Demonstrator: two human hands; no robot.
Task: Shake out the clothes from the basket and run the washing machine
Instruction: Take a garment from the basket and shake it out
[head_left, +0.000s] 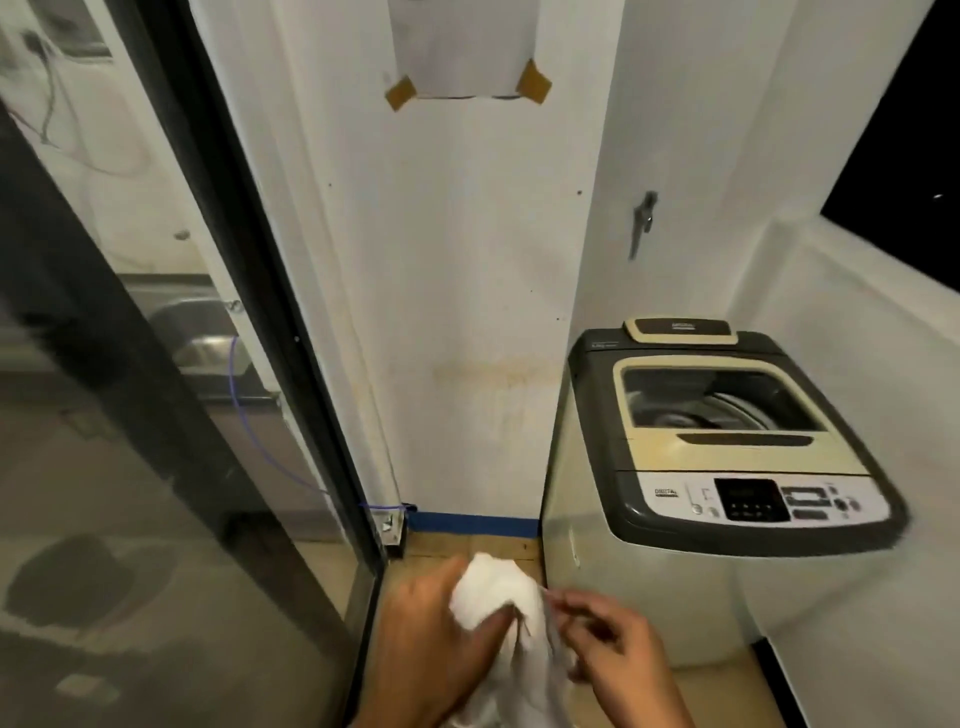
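Item one: a white garment (498, 613), bunched, held low in the middle of the view above the tan floor tiles (467, 545), just left of the washing machine's front corner; its lower folds run out of the bottom edge. Left hand (431, 639): fingers curled round the bunched upper part of the cloth, gripping it from the left. Right hand (618, 644): thumb and forefinger pinch a thin edge of the same cloth at its right side, the other fingers loosely bent. Item two: a top-loading washing machine (691, 467), standing on the floor in the right corner, pale body, dark grey top frame, cream lid (727, 447) lying closed with a see-through window through which the drum shows. Control panel (763, 501) along the front edge, with a dark display and small buttons; lettering too blurred to read. Item three: white wall (457, 260) behind, stained yellowish near the bottom, with a sheet of paper (462, 47) fixed at its lower corners by two pieces of brown tape. Blue strip (472, 522) along the foot of the wall. Item four: a metal handle (641, 223) on the white panel above the machine. Item five: a dark-framed glass door (156, 415) at the left, with a metal sink (202, 338) visible through the glass.
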